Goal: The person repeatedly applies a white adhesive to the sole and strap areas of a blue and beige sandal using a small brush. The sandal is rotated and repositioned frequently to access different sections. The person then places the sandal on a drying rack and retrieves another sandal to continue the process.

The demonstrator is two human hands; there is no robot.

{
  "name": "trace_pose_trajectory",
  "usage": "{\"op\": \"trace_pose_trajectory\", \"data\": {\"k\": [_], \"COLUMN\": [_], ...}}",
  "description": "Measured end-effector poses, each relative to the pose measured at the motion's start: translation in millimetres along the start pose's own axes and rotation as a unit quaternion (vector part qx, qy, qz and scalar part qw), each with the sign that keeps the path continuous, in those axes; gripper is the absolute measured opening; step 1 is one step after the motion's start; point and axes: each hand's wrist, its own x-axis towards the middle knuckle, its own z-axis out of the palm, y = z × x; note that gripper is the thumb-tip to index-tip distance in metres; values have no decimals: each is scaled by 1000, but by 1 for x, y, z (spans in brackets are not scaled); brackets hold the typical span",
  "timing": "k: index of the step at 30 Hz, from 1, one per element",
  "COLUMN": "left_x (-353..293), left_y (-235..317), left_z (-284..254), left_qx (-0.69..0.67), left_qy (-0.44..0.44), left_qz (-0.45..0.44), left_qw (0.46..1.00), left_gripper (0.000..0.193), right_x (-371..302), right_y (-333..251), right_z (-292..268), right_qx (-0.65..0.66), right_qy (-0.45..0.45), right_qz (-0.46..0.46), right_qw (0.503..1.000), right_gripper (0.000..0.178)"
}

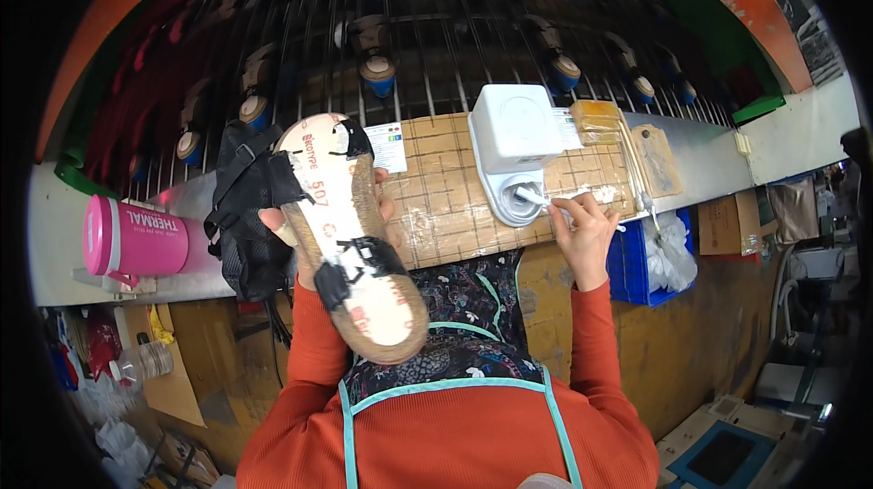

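My left hand (282, 227) grips a sandal (314, 194) from behind, thumb on one side and fingertips on the other. Its underside faces up, with a pale insole board, brown edges and black strap ends folded over. Most of that hand is hidden by the sandal. My right hand (585, 230) pinches a white brush (535, 197), whose tip sits in the round cup (516, 214) of a white dispenser (516, 130). The liquid inside the cup is hard to make out.
Beyond the cardboard-covered bench (427, 207), a rack of metal rollers (436, 62) carries several shoes on lasts. A pink jug (136, 236) and a black bag (245, 225) stand at left. To the right are a yellowish block (596, 121) and a blue bin (632, 262) with plastic bags.
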Motion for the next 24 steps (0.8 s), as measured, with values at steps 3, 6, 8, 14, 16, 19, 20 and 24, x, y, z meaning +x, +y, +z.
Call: {"op": "trace_pose_trajectory", "data": {"k": [3, 6, 8, 14, 16, 19, 20, 24], "left_x": [2, -1, -5, -9, -5, 5, 10, 18], "left_y": [1, 5, 6, -13, -25, -44, -46, -50], "left_z": [-2, -6, -11, -27, -26, -18, -15, -3], "left_qx": [-13, 11, 22, 71, 237, 363, 354, 424], "left_qy": [-6, 109, 98, 132, 206, 203, 189, 160], "left_qz": [-32, -5, -31, -86, -83, -98, -110, -102], "left_qw": [999, 994, 994, 985, 946, 904, 909, 886], "left_gripper": [124, 124, 123, 98, 88, 82, 80, 73], "right_x": [-3, 0, 0, -2, 0, 11, 17, 23], "right_y": [5, 16, 24, 44, 29, -9, -22, -73], "right_z": [1, 7, 15, 8, 7, 1, -5, -31], "right_qx": [-9, 104, 267, 529, 548, 421, 383, 309], "right_qy": [-4, -15, 0, -235, -197, -53, 12, 123], "right_qz": [-22, 40, 111, 336, 313, 203, 126, -14], "right_qw": [1000, 994, 957, 744, 750, 883, 915, 943], "right_gripper": [8, 13, 20, 11, 12, 10, 11, 21]}}
